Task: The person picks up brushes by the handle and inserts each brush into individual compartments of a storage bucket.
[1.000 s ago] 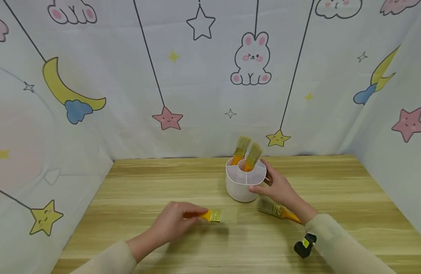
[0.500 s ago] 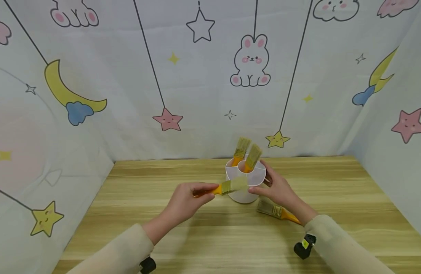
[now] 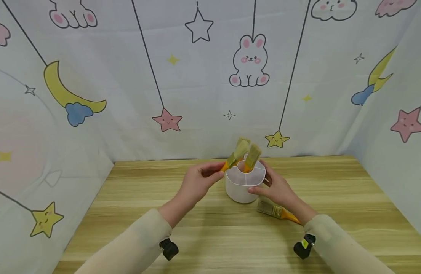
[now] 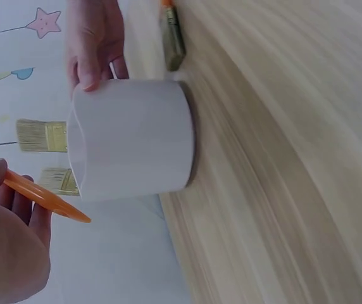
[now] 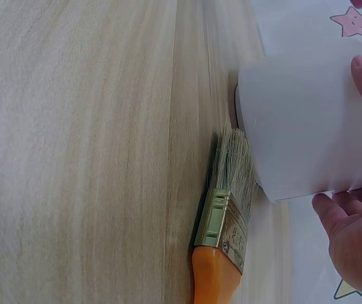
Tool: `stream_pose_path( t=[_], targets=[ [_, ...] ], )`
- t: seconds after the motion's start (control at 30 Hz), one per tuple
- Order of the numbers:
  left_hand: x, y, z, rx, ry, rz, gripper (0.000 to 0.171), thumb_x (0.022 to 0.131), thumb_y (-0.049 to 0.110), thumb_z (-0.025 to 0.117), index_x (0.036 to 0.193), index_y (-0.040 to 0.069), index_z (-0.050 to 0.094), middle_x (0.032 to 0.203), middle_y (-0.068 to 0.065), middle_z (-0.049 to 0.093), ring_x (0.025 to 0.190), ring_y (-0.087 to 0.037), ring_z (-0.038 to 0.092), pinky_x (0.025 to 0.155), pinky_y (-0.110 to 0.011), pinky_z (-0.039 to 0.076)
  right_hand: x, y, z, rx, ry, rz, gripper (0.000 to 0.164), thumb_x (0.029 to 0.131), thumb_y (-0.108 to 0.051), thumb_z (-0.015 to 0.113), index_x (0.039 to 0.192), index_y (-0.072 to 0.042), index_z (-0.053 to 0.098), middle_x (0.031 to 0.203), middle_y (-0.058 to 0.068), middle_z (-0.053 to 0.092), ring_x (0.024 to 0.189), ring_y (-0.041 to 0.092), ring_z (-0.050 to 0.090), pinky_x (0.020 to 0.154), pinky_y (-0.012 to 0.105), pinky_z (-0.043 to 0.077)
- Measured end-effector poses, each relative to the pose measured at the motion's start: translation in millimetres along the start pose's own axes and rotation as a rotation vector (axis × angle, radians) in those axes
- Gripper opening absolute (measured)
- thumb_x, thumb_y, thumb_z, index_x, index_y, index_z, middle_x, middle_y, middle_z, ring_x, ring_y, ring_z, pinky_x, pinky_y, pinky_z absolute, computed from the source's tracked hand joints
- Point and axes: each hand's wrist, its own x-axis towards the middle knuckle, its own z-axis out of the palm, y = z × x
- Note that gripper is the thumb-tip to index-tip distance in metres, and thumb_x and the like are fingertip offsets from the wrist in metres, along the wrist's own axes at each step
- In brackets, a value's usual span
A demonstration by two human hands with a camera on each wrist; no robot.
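My left hand [image 3: 198, 182] pinches a paintbrush by its orange handle [image 4: 38, 195], bristles up, beside the upper left rim of a white divided holder [image 3: 239, 190]. The pointed handle end hangs free outside the holder in the left wrist view. Two more paintbrushes stand in the holder bristles up, one in the round middle cup [image 3: 253, 155] and one behind it [image 4: 59, 180], partly hidden in the head view by the held brush. My right hand [image 3: 280, 190] grips the holder's right side, thumb on the front wall.
Another paintbrush [image 5: 222, 228] with an orange handle lies on the wooden table [image 3: 128, 213] right in front of the holder, under my right forearm. A white curtain [image 3: 203, 83] printed with stars and a rabbit hangs behind the table.
My left hand has lifted the paintbrush from low over the table, up and away to the holder's rim, turning its bristles upward. The right hand and holder have stayed in place.
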Motion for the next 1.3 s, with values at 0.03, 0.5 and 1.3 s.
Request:
stream_pose_path(
  t=[0.03,0.5,1.3],
  targets=[
    [2.3,1.9,2.0,-0.017,0.013,-0.007,0.033,0.098,0.009,0.079,0.131,0.011,0.078,0.126,-0.007,0.077,0.117,-0.023,0.073,0.097,-0.033,0.062,0,0,0,-0.003,0.0,0.0,0.112,0.092,-0.028,0.088,0.172,-0.004,0.012,0.172,0.025,0.028,0.156,0.045,0.033,0.122,0.054,0.037],
    [31.7,15.7,33.9,-0.235,0.13,-0.04,0.03,0.099,0.004,0.076,0.129,0.003,0.077,0.126,-0.013,0.077,0.114,-0.024,0.074,0.099,-0.032,0.061,0,-1,-1,0.022,-0.003,-0.013,0.111,0.093,-0.024,0.087,0.171,-0.003,0.012,0.172,0.025,0.029,0.156,0.045,0.033,0.122,0.055,0.038],
    [50.8,1.2,64.4,-0.458,0.294,-0.098,0.03,0.096,-0.002,0.078,0.126,-0.001,0.077,0.118,-0.015,0.078,0.104,-0.015,0.073,0.093,-0.032,0.063,-4,-2,2,0.018,0.007,-0.018,0.11,0.093,-0.023,0.088,0.171,-0.003,0.013,0.17,0.026,0.031,0.155,0.045,0.034,0.121,0.055,0.038]
  ],
)
